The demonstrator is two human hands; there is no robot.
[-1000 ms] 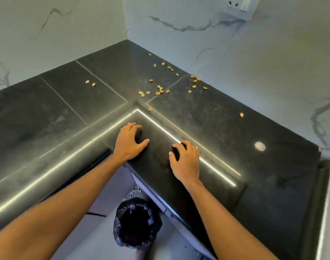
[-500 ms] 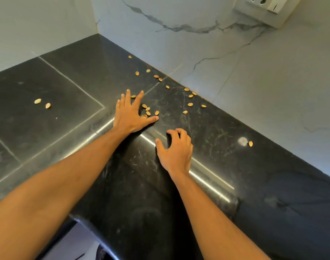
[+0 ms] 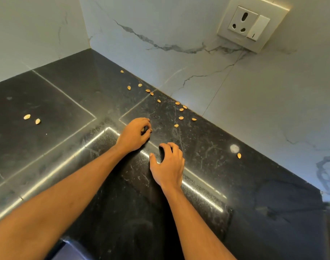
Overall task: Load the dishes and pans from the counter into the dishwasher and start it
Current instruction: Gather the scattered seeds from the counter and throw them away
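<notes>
Left hand (image 3: 133, 135) fingers (image 3: 144, 121): curled tight, tips down on the black stone counter (image 3: 66, 109), closed over tan seeds (image 3: 181, 118); one seed shows at the fingertips, another inside the curl.
Right hand (image 3: 168, 164) fingers (image 3: 172, 147): loosely bent, tips on the stone, thumb spread to the left. Nothing seen in it. It sits just beside the left hand, nearer the person, not touching it.

Counter: lies directly under both hands, an L-shaped corner. Both forearms cross its front edge.

Around the fingers:
- Loose line of seeds beyond and right of the left fingertips, running along the foot of the wall toward the corner. The nearest lies near the fingertips, apart from them.
- Pair of seeds (image 3: 27, 116) well to the left of the left hand.
- Single seed (image 3: 239, 155) well to the right of the right hand, just beside a round pale glare spot (image 3: 234, 148).
- White marble-veined wall (image 3: 179, 62) behind; on it, up and right of the hands, a socket (image 3: 243, 22) with a rocker switch (image 3: 258, 28) beside it.
- No seed lies between the two hands.

Counter surface: polished, dark with faint pale veining and smears, pale joint lines between slabs, and a bright reflected strip passing under both wrists.
</notes>
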